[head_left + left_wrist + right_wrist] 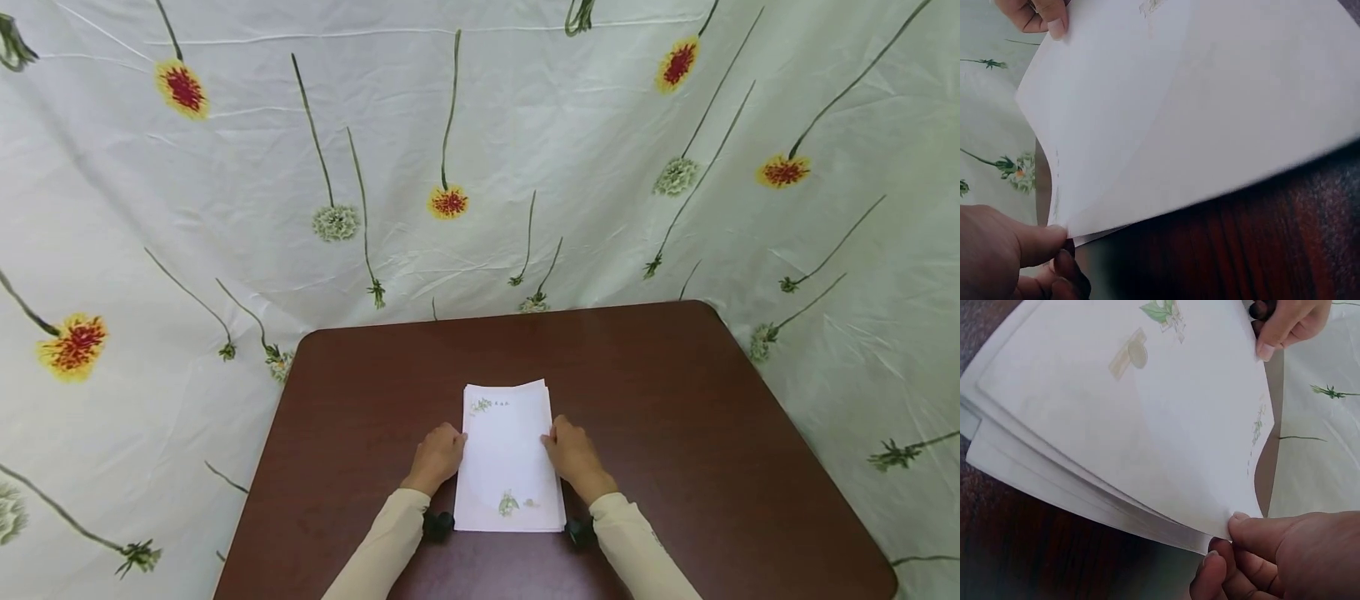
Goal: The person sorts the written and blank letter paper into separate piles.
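Between both hands is a small stack of white paper sheets, printed with pale green plant motifs near the top left and the bottom. My left hand pinches the stack's left edge, thumb on top and fingers curled beneath. On the opposite edge my right hand pinches the sheets the same way. In the right wrist view the paper shows several layers fanned slightly apart along its side. The left wrist view has the paper bowed, its far edge curving between the two hands.
A dark reddish-brown table with rounded corners lies under the paper. Behind it and along its sides hangs a white cloth printed with flowers. Dark objects sit by both wrists.
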{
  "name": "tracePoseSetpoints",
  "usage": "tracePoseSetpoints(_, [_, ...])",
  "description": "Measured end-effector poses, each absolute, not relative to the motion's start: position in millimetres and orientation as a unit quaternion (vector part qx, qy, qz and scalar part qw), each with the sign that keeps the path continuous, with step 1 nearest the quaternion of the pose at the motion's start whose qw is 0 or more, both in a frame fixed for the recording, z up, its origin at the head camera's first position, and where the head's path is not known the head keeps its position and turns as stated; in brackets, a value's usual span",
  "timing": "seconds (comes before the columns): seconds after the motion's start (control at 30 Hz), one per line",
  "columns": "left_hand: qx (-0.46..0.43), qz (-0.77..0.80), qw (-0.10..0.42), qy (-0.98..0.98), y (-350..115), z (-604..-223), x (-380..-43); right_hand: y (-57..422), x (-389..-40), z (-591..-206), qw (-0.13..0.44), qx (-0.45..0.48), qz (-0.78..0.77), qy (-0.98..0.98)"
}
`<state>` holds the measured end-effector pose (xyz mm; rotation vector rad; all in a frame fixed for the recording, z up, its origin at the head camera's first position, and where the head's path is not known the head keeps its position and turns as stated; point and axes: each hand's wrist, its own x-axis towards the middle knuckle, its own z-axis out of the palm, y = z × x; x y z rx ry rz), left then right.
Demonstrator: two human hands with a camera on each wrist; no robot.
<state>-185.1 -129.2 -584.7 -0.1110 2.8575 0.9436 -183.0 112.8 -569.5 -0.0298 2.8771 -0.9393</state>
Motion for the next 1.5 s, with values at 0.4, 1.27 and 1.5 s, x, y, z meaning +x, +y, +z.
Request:
tracePoseSetpoints(0.4, [-0.057, 0.314, 0.044, 0.947, -125, -581, -184, 106, -183, -565, 0.045, -0.005, -0.277, 0.96])
tracePoseSetpoints(1.27, [0.011, 0.246, 0.002, 0.969, -130, -588, -186, 105, -184, -568, 0.057, -0.019, -0.271, 0.961])
tracePoseSetpoints(1.5, [-0.009, 0.291, 0.041, 0.956, -128, -586, -184, 104, -184, -569, 0.036, -0.033, -0.237, 0.97])
